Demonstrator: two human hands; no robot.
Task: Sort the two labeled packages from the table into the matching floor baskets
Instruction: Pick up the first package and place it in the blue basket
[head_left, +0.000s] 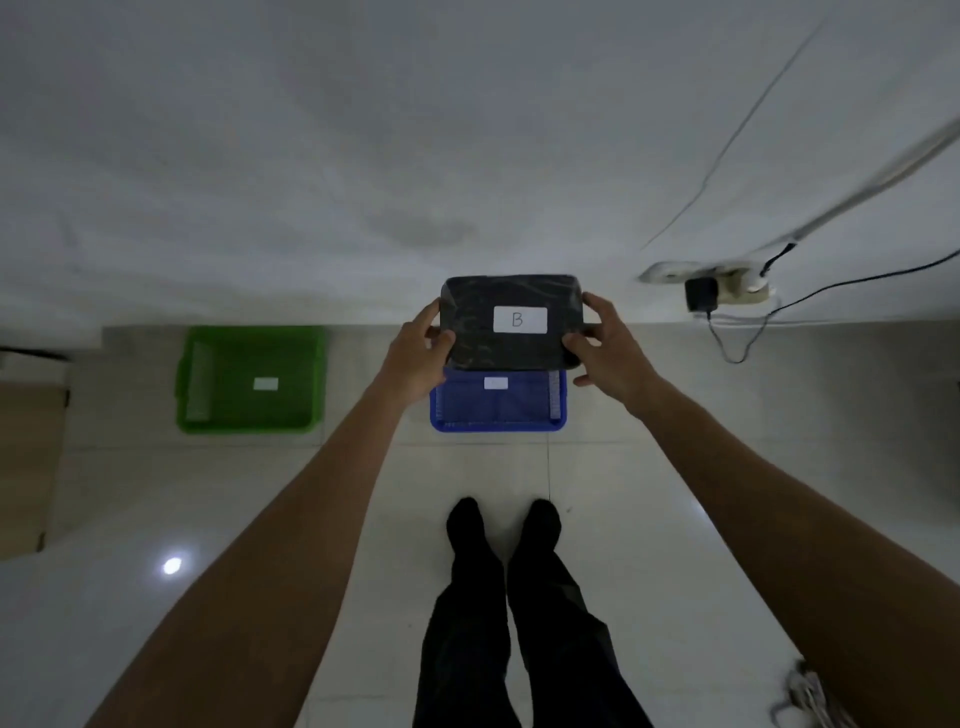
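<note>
A black wrapped package (470, 325) with a white label reading "B" is held in the air above the blue floor basket (496, 410). My left hand (420, 351) grips its left edge and my right hand (605, 345) grips its right edge. The package hides the far part of the blue basket, which carries a small white label I cannot read. A green basket (249, 382) with its own white label stands on the floor to the left, with nothing else visible inside it.
Both baskets stand against a white wall. A power strip (727, 291) with a black adapter and trailing cables lies on the floor at right. A cardboard piece (28, 457) is at the far left. My own legs in dark trousers stand on the tiles behind the blue basket.
</note>
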